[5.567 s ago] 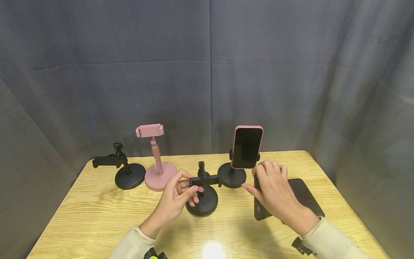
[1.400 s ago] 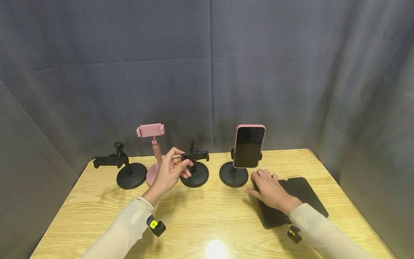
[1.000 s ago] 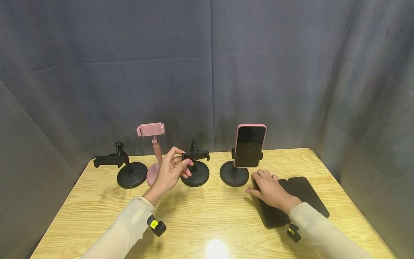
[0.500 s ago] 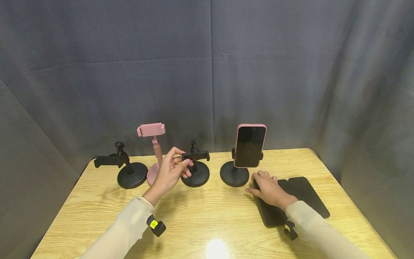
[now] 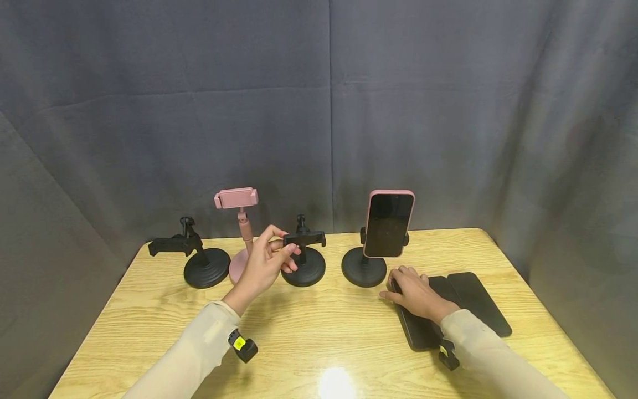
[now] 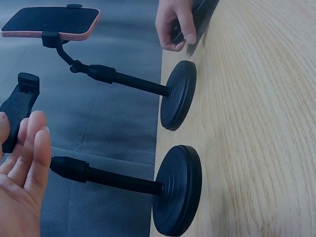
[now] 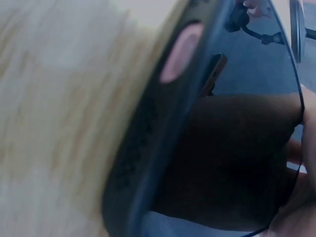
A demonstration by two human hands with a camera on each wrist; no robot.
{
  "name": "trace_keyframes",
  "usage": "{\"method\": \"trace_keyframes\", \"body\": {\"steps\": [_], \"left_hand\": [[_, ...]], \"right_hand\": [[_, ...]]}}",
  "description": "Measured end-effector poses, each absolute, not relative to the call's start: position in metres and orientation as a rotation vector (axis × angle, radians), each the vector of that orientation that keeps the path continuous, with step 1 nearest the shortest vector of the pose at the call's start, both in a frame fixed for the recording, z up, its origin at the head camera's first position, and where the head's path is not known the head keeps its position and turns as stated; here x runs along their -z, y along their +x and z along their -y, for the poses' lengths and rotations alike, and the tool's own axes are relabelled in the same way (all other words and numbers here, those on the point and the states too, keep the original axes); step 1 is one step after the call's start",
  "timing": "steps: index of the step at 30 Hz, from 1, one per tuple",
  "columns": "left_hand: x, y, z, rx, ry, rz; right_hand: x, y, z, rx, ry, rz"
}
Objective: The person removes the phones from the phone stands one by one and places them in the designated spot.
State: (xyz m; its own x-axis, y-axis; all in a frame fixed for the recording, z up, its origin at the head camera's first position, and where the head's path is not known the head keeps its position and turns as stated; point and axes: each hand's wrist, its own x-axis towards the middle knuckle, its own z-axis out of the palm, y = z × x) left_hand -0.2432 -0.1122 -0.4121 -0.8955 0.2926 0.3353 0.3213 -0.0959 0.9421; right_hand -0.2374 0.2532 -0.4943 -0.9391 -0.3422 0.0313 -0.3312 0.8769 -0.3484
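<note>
My left hand pinches the left end of the clamp on a black phone stand at the table's back middle. In the left wrist view, the clamp sits between my thumb and fingers; the stand's base is upright on its edge in that tilted view. My right hand grips the far end of a black-cased phone, thumb on its left and fingers over the top edge. The right wrist view shows the phone's glossy screen and its near edge close over the table.
A pink-cased phone stands upright in a black stand between my hands. Another dark phone lies right of my right hand. At left are a pink stand and a black stand. Grey curtains surround the table.
Since the oldest frame, my left hand has shifted the black stand back and left, into line with the others. My right hand and its phone have come slightly nearer. Over the last second little differs.
</note>
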Motion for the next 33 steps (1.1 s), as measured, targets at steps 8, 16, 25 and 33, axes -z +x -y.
{"method": "trace_keyframes", "body": {"steps": [8,16,25,33], "left_hand": [[0.412,-0.243,0.112,2.178,-0.717,2.112],[0.411,-0.242,0.112,2.176,-0.685,2.132],[0.412,-0.244,0.111,2.189,-0.7,2.118],[0.412,-0.244,0.112,2.189,-0.718,2.106]], "right_hand": [[0.496,-0.237,-0.254,0.586,-0.519,-2.984],[0.5,-0.238,-0.254,0.635,-0.527,-2.974],[0.506,-0.238,-0.257,0.673,-0.545,-2.976],[0.51,-0.239,-0.259,0.729,-0.576,-2.995]]}}
